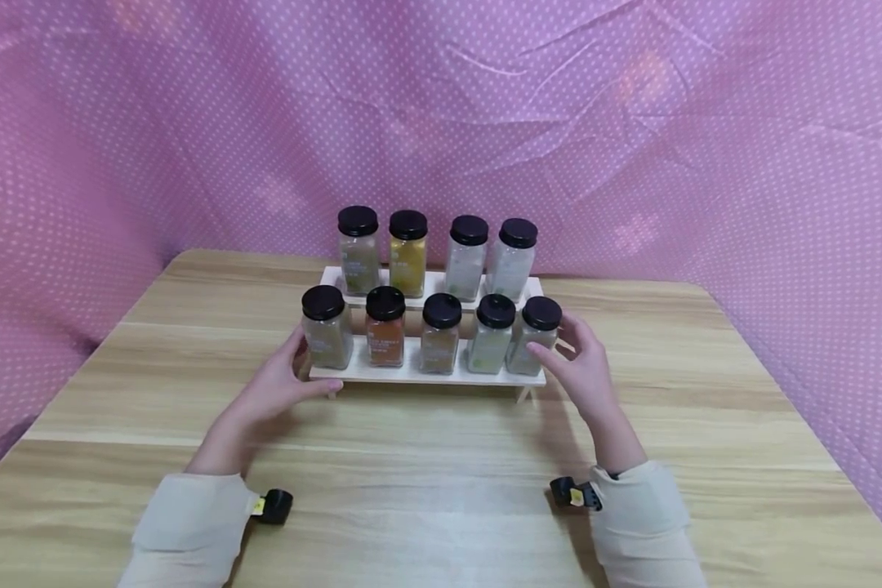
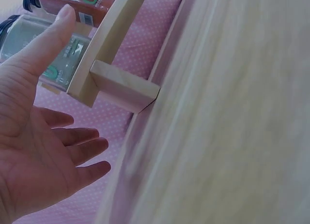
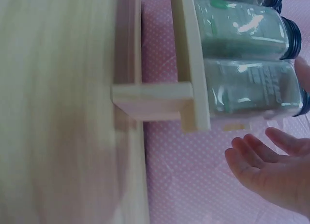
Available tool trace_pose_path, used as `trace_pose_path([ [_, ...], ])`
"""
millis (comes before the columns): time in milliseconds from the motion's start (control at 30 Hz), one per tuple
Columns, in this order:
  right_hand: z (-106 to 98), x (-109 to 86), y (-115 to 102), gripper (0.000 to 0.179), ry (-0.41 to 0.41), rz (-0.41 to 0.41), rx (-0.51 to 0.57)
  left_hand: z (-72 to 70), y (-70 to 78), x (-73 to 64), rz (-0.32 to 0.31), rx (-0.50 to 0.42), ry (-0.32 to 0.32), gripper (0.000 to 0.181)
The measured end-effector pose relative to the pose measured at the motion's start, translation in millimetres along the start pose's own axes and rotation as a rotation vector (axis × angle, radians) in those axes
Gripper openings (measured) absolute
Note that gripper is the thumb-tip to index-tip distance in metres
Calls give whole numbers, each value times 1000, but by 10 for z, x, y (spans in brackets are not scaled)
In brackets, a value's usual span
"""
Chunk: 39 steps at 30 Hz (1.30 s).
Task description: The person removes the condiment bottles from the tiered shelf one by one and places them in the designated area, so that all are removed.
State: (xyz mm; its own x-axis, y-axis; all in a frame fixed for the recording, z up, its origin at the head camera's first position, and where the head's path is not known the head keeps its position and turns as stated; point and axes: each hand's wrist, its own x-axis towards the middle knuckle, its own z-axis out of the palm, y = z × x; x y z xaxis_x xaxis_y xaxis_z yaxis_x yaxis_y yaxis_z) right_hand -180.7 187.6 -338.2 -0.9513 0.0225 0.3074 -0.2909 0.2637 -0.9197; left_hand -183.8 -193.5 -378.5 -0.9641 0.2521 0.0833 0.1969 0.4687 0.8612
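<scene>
A two-tier pale wooden rack [image 1: 426, 377] stands on the table, bearing square glass spice jars with black lids. My left hand [image 1: 282, 380] is at the rack's left end, beside the leftmost front jar [image 1: 328, 343]. Its thumb [image 2: 48, 42] extends across that jar in the left wrist view, with the other fingers spread below. Around the right end, my right hand [image 1: 584, 367] is beside the rightmost front jar [image 1: 532, 347], the thumb overlapping its front. In the right wrist view its fingers [image 3: 247, 161] are loosely bent and apart from the jar's side.
Several jars stand on the upper tier, among them a yellow one [image 1: 407, 265]. An orange-red jar [image 1: 385, 339] is in the front row. The wooden table [image 1: 426, 490] extends toward me, and a pink dotted cloth [image 1: 441, 106] hangs behind it.
</scene>
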Motion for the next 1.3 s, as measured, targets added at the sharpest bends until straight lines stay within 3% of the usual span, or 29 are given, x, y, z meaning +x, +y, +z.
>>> trace_pose_path([
  [133, 64, -3, 20, 53, 39, -4, 62, 50, -42, 0, 11, -118, 4, 92],
  [367, 148, -18, 41, 53, 89, -3, 99, 124, -95, 23, 15, -232, 33, 85],
  [633, 206, -15, 71, 54, 142, 40, 58, 199, -97, 45, -21, -289, 74, 85],
  [1000, 283, -31, 182, 62, 190, -9, -46, 233, -94, 36, -63, -308, 106, 86],
  [1300, 296, -31, 174, 62, 210, 5, -69, 241, -100, 49, -92, -309, 109, 90],
])
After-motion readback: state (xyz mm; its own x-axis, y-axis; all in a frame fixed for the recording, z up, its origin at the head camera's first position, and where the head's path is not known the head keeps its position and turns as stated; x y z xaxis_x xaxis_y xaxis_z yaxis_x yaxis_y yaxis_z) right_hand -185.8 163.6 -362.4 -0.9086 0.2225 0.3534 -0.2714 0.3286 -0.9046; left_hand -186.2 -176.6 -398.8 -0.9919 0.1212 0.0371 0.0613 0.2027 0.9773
